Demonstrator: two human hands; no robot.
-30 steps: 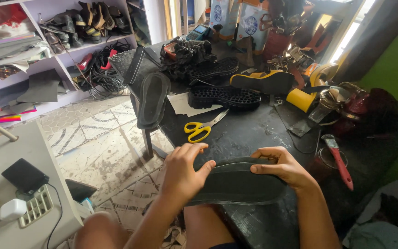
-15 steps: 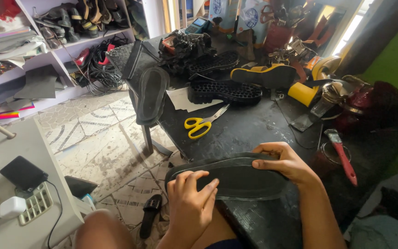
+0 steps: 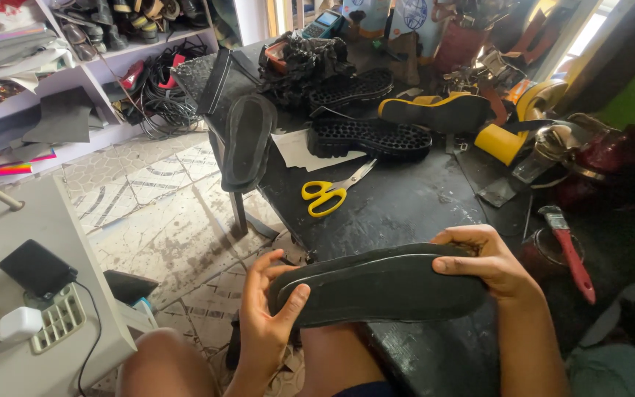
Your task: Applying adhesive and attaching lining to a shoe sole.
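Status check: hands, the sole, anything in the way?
Left hand grips sole at one end, right hand at the other. Sole held level over table edge. Scissors lie apart; nothing blocking.

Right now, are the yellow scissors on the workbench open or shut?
Slightly open: the yellow scissors lie flat on the workbench, their blades showing a narrow gap.

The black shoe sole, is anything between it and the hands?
No. Both hands touch the black sole directly: the left hand grips its rounded end, the right hand wraps the other end. Nothing visible sits between.
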